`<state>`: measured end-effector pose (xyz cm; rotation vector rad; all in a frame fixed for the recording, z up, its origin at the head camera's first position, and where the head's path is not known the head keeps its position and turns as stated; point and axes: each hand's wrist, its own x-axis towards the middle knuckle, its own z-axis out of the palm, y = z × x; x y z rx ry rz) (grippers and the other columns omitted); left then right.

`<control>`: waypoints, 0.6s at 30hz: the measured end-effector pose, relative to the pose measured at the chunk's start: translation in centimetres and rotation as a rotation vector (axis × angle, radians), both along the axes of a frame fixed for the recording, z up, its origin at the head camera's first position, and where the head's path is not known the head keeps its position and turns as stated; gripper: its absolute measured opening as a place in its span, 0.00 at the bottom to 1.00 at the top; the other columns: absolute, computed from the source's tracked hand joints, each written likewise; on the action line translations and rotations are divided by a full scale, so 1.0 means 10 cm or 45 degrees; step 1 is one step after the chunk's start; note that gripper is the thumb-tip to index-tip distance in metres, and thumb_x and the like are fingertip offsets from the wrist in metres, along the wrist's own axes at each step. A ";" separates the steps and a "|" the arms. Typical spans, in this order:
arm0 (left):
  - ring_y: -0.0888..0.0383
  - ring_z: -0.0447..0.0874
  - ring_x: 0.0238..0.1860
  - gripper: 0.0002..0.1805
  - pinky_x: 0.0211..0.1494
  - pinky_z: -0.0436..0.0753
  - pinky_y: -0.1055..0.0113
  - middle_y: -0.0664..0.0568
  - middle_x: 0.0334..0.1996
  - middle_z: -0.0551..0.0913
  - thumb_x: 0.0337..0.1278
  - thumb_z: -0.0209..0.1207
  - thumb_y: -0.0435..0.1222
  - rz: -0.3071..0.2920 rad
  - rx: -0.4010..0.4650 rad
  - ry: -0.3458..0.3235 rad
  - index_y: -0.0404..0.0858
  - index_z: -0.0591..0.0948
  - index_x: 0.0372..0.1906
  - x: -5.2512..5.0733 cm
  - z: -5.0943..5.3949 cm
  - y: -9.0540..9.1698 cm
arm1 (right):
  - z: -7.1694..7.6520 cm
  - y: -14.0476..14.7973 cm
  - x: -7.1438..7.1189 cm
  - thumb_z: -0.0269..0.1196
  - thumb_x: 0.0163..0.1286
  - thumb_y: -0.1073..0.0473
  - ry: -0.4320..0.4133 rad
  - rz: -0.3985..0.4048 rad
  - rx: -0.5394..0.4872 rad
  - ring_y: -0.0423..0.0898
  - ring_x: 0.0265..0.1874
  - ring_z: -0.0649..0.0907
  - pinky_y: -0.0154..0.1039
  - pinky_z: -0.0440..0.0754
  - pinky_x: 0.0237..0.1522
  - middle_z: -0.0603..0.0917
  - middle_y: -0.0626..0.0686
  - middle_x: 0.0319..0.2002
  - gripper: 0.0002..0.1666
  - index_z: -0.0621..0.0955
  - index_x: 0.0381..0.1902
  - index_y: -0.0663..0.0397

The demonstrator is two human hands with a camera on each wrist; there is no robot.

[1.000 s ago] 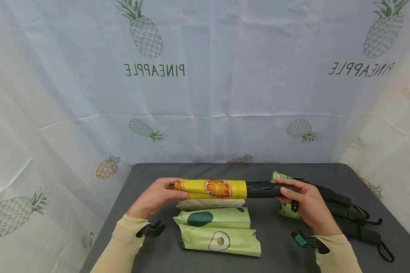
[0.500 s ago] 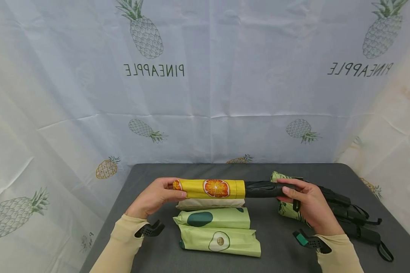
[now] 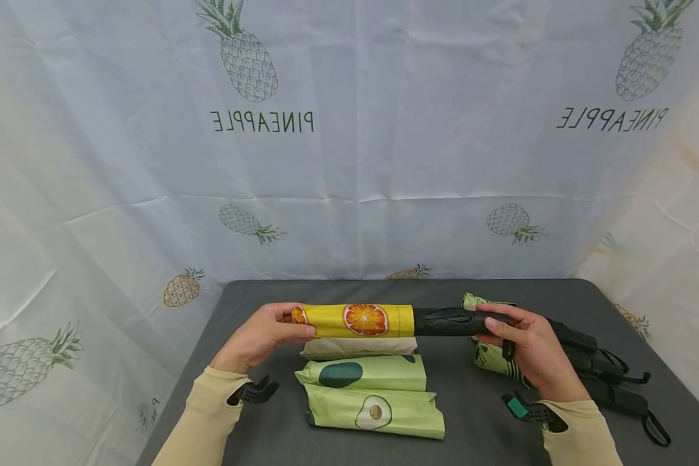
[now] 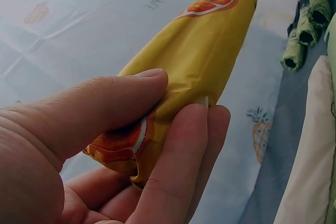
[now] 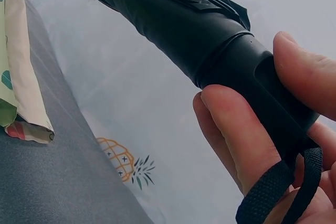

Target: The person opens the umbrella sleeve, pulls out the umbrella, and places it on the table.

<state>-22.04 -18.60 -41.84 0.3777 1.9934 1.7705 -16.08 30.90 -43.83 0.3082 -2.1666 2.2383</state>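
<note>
A folded black umbrella (image 3: 451, 321) lies level in the air, its far part inside a yellow sleeve (image 3: 326, 321) printed with orange slices. My left hand (image 3: 262, 336) pinches the sleeve's closed left end between thumb and fingers; the left wrist view shows the thumb on top of the yellow cloth (image 4: 210, 45). At the other end, my right hand (image 3: 530, 346) grips the umbrella's black handle (image 5: 262, 87), with a wrist strap (image 5: 268, 187) hanging by the fingers. How much umbrella is inside the sleeve is hidden.
Below the hands, a cream sleeve (image 3: 355, 349), a green sleeve (image 3: 384, 374) and an avocado-print sleeve (image 3: 408, 414) lie on the grey table (image 3: 466, 421). Several black folded umbrellas (image 3: 623, 398) with green-patterned ends (image 3: 495, 357) lie at the right, partly behind my right hand. A pineapple-print curtain (image 3: 413, 162) stands behind.
My left hand has drifted slightly left with the yellow sleeve, while my right hand has moved slightly right with the handle. A little more black umbrella shows past the sleeve's mouth.
</note>
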 end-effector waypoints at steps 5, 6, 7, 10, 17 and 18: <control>0.54 0.90 0.53 0.31 0.59 0.91 0.60 0.49 0.53 0.88 0.67 0.73 0.34 -0.005 0.010 -0.001 0.27 0.79 0.70 0.00 0.00 -0.01 | 0.02 0.01 0.01 0.60 0.84 0.67 -0.001 -0.014 0.023 0.35 0.53 0.90 0.38 0.92 0.53 0.86 0.34 0.59 0.21 0.84 0.70 0.52; 0.54 0.90 0.53 0.31 0.60 0.91 0.60 0.49 0.53 0.88 0.67 0.73 0.34 -0.008 0.011 0.000 0.27 0.79 0.70 0.00 0.00 -0.01 | 0.02 0.01 0.01 0.60 0.84 0.66 0.000 -0.019 0.030 0.35 0.53 0.90 0.38 0.92 0.53 0.86 0.34 0.59 0.22 0.83 0.70 0.54; 0.54 0.90 0.53 0.31 0.61 0.91 0.59 0.48 0.53 0.88 0.67 0.73 0.35 -0.011 0.012 0.001 0.26 0.78 0.70 -0.01 0.00 -0.01 | 0.02 0.01 0.01 0.60 0.84 0.66 0.003 -0.023 0.037 0.35 0.52 0.90 0.38 0.92 0.53 0.86 0.34 0.59 0.22 0.83 0.71 0.55; 0.54 0.90 0.53 0.31 0.62 0.90 0.56 0.48 0.53 0.87 0.67 0.73 0.34 -0.008 0.017 -0.007 0.26 0.78 0.70 -0.01 0.00 -0.02 | 0.02 0.02 0.01 0.60 0.84 0.66 0.011 -0.019 0.029 0.36 0.53 0.89 0.38 0.92 0.54 0.86 0.34 0.59 0.23 0.81 0.72 0.59; 0.54 0.90 0.53 0.30 0.63 0.90 0.54 0.49 0.53 0.87 0.67 0.73 0.34 -0.001 0.019 -0.012 0.27 0.79 0.70 -0.01 -0.01 -0.02 | 0.02 0.03 0.01 0.59 0.84 0.68 0.023 -0.009 -0.004 0.37 0.53 0.90 0.39 0.92 0.54 0.87 0.36 0.59 0.23 0.81 0.72 0.59; 0.54 0.90 0.52 0.30 0.63 0.90 0.55 0.48 0.53 0.86 0.67 0.73 0.34 -0.001 0.018 -0.010 0.27 0.79 0.70 -0.01 -0.01 -0.02 | 0.02 0.04 0.02 0.59 0.84 0.68 0.022 -0.009 -0.006 0.37 0.53 0.90 0.39 0.92 0.54 0.87 0.36 0.59 0.23 0.81 0.72 0.59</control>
